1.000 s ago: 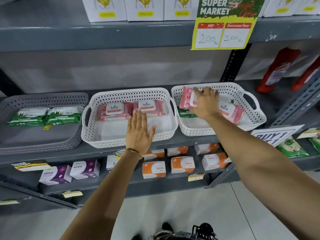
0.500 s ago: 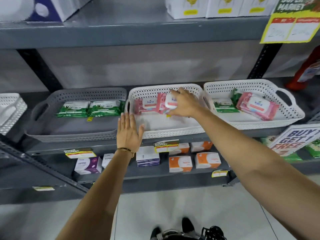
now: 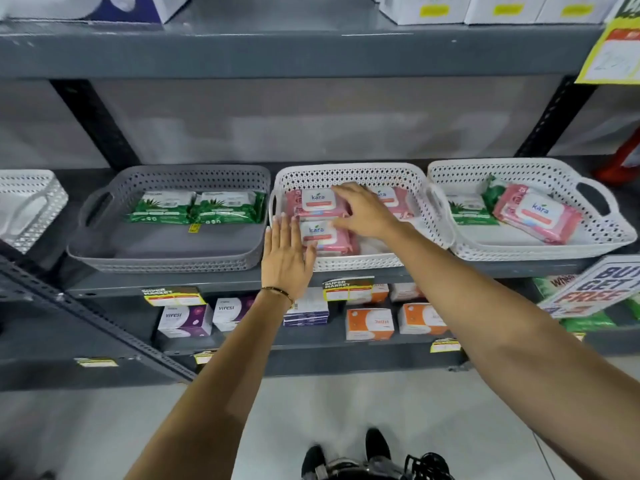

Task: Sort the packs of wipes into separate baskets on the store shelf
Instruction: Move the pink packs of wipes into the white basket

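Note:
Three baskets stand side by side on the shelf. The grey basket (image 3: pixel 162 254) at the left holds two green packs of wipes (image 3: pixel 194 211). The middle white basket (image 3: pixel 360 261) holds three pink packs (image 3: pixel 320 200); the front pink pack (image 3: pixel 323 237) lies flat near its front wall. My right hand (image 3: pixel 363 211) hovers over the pink packs, fingers spread, touching or just above them. My left hand (image 3: pixel 285 256) rests flat on the middle basket's front left corner. The right white basket (image 3: pixel 540 247) holds a green pack (image 3: pixel 467 211) and a pink pack (image 3: pixel 538 216).
Another white basket (image 3: pixel 27 206) sits at the far left. A lower shelf carries purple boxes (image 3: pixel 185 320) and orange boxes (image 3: pixel 369 323). A "buy 1 get 1 free" sign (image 3: pixel 595 289) leans at the right. White cartons stand on the shelf above.
My right hand carried a pink pack from the right basket into the middle one and laid it at the front. The view swung left. My left hand stayed on the middle basket.

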The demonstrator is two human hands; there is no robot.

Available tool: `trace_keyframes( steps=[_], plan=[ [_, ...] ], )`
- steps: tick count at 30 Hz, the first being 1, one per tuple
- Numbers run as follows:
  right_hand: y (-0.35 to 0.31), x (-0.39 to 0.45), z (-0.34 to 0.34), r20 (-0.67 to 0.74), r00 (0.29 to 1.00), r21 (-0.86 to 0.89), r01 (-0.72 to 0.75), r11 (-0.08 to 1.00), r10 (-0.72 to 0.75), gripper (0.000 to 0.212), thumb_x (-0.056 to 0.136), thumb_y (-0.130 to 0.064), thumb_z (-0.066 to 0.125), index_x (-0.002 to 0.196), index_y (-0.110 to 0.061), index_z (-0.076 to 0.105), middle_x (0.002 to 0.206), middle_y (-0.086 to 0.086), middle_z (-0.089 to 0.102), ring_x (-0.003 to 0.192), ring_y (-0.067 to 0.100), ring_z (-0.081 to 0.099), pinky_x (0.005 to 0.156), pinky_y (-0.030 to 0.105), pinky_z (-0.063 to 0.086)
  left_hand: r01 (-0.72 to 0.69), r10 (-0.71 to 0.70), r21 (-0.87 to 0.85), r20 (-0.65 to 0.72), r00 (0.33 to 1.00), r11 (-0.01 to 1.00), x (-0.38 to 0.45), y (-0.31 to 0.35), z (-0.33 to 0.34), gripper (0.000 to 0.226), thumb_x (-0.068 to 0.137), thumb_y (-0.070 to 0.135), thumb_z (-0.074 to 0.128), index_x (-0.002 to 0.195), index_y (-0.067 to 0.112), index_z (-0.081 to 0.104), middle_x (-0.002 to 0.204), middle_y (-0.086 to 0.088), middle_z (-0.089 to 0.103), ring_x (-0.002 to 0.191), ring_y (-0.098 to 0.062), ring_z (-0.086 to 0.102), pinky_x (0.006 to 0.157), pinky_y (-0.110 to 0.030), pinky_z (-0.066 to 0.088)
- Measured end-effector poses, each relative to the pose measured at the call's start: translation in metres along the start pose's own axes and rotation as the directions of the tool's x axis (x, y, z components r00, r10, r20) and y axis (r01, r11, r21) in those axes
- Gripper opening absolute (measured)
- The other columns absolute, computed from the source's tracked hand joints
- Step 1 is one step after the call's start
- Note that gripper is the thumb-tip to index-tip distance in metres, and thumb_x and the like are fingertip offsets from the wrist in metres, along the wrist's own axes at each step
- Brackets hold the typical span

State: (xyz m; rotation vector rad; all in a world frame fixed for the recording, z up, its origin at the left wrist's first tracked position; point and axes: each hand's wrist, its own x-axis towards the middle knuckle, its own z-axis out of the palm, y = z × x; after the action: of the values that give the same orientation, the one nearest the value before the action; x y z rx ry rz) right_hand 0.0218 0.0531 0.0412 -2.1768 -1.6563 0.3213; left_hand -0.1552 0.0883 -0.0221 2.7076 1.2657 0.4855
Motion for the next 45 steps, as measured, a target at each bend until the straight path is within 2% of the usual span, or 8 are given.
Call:
trace_keyframes(
  steps=[7, 12, 15, 19, 25, 33, 39, 45],
  plan=[
    [0.105, -0.030, -0.052, -0.473, 0.812, 0.030, -0.374, 0.927, 0.343, 0.044, 0.090, -0.024, 0.056, 0.129, -0.005, 0.052, 0.130, 0.020, 0.054, 0.122, 0.035, 0.048, 0.100, 0.044, 0.043, -0.058, 0.059, -0.024, 0.055, 0.997, 0.998, 0.020, 0.066, 0.015, 0.072, 0.090, 0.049, 0.004, 0.143, 0.001, 0.009, 0.153, -0.021, 0.010, 0.142, -0.031, 0.003, 0.116, -0.039, -0.002],
    [0.187, -0.066, -0.073, -0.519, 0.618, 0.025, -0.679, 0.734, 0.590, 0.051, 0.091, -0.027, 0.051, 0.134, 0.000, 0.041, 0.137, 0.025, 0.045, 0.127, 0.040, 0.041, 0.106, 0.052, 0.037, -0.125, 0.127, -0.022, 0.098, 0.987, 0.992, 0.029, 0.120, 0.028, 0.072, 0.091, 0.050, 0.003, 0.144, 0.001, 0.007, 0.154, -0.020, 0.008, 0.143, -0.030, 0.001, 0.117, -0.041, 0.001],
    [0.224, -0.085, -0.085, -0.438, 0.570, 0.015, -0.768, 0.640, 0.695, 0.062, 0.092, -0.029, 0.052, 0.142, -0.001, 0.028, 0.147, 0.023, 0.033, 0.134, 0.040, 0.032, 0.108, 0.052, 0.035, -0.149, 0.150, -0.021, 0.127, 0.981, 0.989, 0.036, 0.153, 0.036, 0.066, 0.096, 0.046, 0.014, 0.144, 0.001, 0.007, 0.154, -0.021, 0.008, 0.142, -0.031, 0.003, 0.117, -0.043, 0.003],
    [0.267, -0.098, -0.098, -0.280, 0.615, -0.160, -0.787, 0.596, 0.737, 0.088, 0.085, -0.027, 0.064, 0.149, -0.008, 0.008, 0.158, 0.020, 0.009, 0.144, 0.039, 0.012, 0.118, 0.049, 0.020, -0.185, 0.186, -0.021, 0.160, 0.970, 0.983, 0.043, 0.198, 0.048, 0.064, 0.097, 0.044, 0.016, 0.144, 0.002, 0.008, 0.154, -0.020, 0.008, 0.142, -0.031, 0.001, 0.117, -0.042, 0.002],
    [0.299, -0.094, -0.106, -0.137, 0.712, -0.321, -0.690, 0.649, 0.689, 0.092, 0.084, -0.010, 0.061, 0.151, -0.015, -0.002, 0.160, 0.014, -0.005, 0.147, 0.037, -0.001, 0.119, 0.051, 0.007, -0.147, 0.135, 0.073, 0.143, 0.980, 0.986, 0.046, 0.216, 0.056, 0.064, 0.095, 0.046, 0.013, 0.144, 0.005, 0.014, 0.154, -0.019, 0.014, 0.142, -0.032, 0.006, 0.116, -0.044, 0.003],
    [0.311, -0.093, -0.103, -0.232, 0.755, -0.308, -0.655, 0.690, 0.614, 0.084, 0.076, -0.011, 0.073, 0.145, -0.013, 0.024, 0.144, 0.020, 0.037, 0.132, 0.040, 0.034, 0.110, 0.053, 0.031, -0.119, 0.108, 0.072, 0.138, 0.985, 0.990, 0.045, 0.216, 0.056, 0.066, 0.094, 0.049, 0.011, 0.144, 0.005, 0.016, 0.154, -0.018, 0.015, 0.142, -0.031, 0.005, 0.117, -0.045, 0.004],
    [0.293, -0.097, -0.104, -0.334, 0.700, -0.150, -0.700, 0.698, 0.631, 0.082, 0.075, -0.020, 0.076, 0.143, -0.012, 0.029, 0.142, 0.021, 0.040, 0.130, 0.042, 0.035, 0.107, 0.054, 0.034, -0.133, 0.131, 0.012, 0.131, 0.983, 0.991, 0.042, 0.214, 0.053, 0.072, 0.093, 0.054, 0.008, 0.144, 0.004, 0.014, 0.153, -0.019, 0.014, 0.142, -0.032, 0.006, 0.115, -0.043, 0.001],
    [0.231, -0.090, -0.120, -0.445, 0.764, 0.050, -0.499, 0.865, 0.466, 0.079, 0.070, -0.025, 0.079, 0.139, -0.015, 0.040, 0.132, 0.016, 0.052, 0.120, 0.038, 0.043, 0.098, 0.045, 0.040, -0.101, 0.099, 0.009, 0.105, 0.990, 0.995, 0.029, 0.175, 0.043, 0.080, 0.089, 0.058, 0.007, 0.138, -0.002, 0.028, 0.145, -0.024, 0.035, 0.136, -0.037, 0.026, 0.113, -0.047, 0.017]
  ],
)
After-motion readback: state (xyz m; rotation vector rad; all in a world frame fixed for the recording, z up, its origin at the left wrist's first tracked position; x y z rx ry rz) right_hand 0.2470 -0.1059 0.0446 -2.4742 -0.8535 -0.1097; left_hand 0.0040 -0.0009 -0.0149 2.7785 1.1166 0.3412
